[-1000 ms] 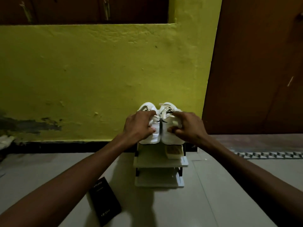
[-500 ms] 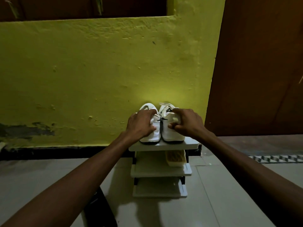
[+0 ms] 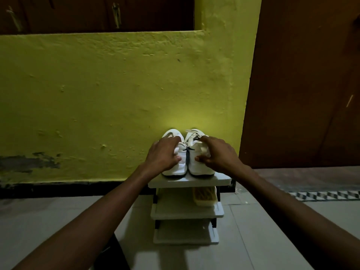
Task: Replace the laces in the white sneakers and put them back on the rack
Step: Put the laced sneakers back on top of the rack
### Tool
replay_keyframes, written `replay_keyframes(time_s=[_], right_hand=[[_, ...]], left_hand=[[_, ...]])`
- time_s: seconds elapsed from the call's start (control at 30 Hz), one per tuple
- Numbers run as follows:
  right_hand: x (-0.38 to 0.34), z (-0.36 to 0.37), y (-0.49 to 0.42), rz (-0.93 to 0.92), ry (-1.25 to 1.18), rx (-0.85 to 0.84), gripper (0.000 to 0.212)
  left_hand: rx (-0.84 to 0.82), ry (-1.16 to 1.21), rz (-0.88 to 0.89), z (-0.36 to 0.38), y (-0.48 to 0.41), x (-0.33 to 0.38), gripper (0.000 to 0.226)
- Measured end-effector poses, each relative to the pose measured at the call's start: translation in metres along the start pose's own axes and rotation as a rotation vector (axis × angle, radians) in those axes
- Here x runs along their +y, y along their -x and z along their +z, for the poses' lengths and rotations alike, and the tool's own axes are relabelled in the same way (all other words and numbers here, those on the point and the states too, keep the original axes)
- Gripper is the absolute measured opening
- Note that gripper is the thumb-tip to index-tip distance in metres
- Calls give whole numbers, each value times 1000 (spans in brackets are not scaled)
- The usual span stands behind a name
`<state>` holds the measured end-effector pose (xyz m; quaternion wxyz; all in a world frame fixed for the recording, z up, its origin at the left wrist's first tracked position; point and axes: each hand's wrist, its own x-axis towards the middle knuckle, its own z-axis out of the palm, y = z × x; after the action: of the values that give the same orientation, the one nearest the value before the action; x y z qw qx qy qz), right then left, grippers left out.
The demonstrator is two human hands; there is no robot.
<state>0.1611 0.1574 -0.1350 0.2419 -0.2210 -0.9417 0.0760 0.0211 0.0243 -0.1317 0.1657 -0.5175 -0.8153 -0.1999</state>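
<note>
Two white sneakers stand side by side on the top shelf of a small white rack [image 3: 224, 181], toes toward me, heels near the yellow wall. My left hand [image 3: 162, 154] grips the left sneaker [image 3: 178, 169] over its top, thumb on the inner side. My right hand [image 3: 218, 153] grips the right sneaker [image 3: 198, 168] the same way. Pale laces show at the right sneaker's tongue; a dark stripe runs between the two shoes.
The rack has two lower shelves; a yellowish brush-like object [image 3: 204, 195] lies on the middle one. A dark flat box [image 3: 113, 254] lies on the tiled floor at lower left. A brown door [image 3: 302, 84] stands to the right of the wall.
The sneakers have settled onto the rack's top shelf with both hands still on them. The view has tilted, so the dark box has slid nearly out of frame.
</note>
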Motion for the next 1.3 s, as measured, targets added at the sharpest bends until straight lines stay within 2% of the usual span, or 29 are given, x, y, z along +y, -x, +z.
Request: replay_keyframes(time_s=[0.2,0.33,0.5,0.6,0.73,1.0,1.1,1.17,1.23,1.3], right_hand=[[-6,-13,0,-17,35,20,54],[-23,-27,10,-30,-253,157,31],[-50,-43,33,17,-543,201,12],[-67,-41,50,63,-714,110,10],[-103,-11,80,29,-815,-70,8],[-173,99,128,27,-894,-440,6],[-191,144,142,76,-847,-588,10],[-202,179,148,91,-699,-689,32],[-212,215,154,49,-432,-759,64],[-221,245,159,32,-214,-765,88]], left_hand=[[33,86,12,-10,-1,1,41],[229,458,-4,-34,5,15,18],[260,734,-119,-60,35,30,9],[219,847,-214,-66,64,28,10],[145,854,-369,-53,122,4,9],[84,596,-649,-25,268,-89,5],[-51,466,-767,-17,330,-127,12],[-313,342,-819,-12,373,-147,42],[-603,218,-866,-6,414,-158,78],[-715,174,-894,5,450,-162,99]])
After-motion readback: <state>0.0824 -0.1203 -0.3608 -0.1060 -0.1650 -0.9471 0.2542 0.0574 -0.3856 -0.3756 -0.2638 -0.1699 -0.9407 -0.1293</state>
